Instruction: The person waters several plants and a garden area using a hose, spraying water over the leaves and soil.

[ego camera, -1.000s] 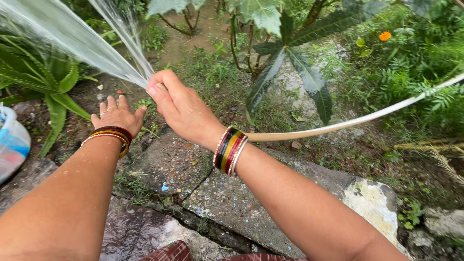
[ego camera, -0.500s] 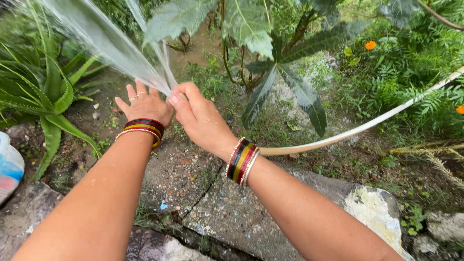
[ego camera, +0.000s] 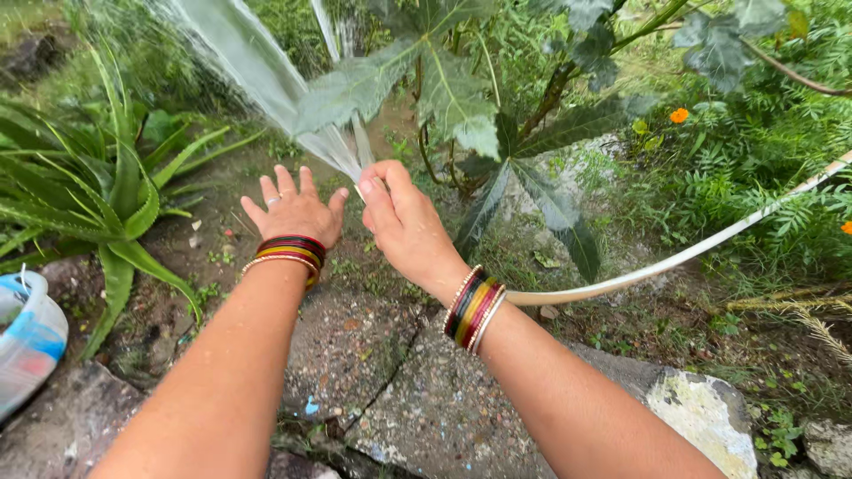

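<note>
Since a moment ago we are raising both hands farther toward the plants. Our right hand [ego camera: 404, 222] is gripping the thin cream rubber hose [ego camera: 674, 257] at its end, thumb fanning water up-left; our left hand [ego camera: 295, 211] is spreading open, just beside it.

Smooth pale hose [ego camera: 674, 257] — rough stone [ego camera: 426, 399]

- Setting: an outdoor home garden, seen from above.
- Ground: bare damp soil with patches of grass and weeds, edged by cracked, wet stone slabs [ego camera: 417, 390].
- Planting: a spiky aloe plant [ego camera: 98, 195] at left, a broad-leaved shrub [ego camera: 461, 98] at centre, ferny foliage with orange marigold flowers [ego camera: 679, 115] at right.
- Equipment: a pale garden hose [ego camera: 674, 257] crossing the bed, fanning water spray [ego camera: 257, 71]; a plastic container [ego camera: 31, 341] at the left edge.
</note>
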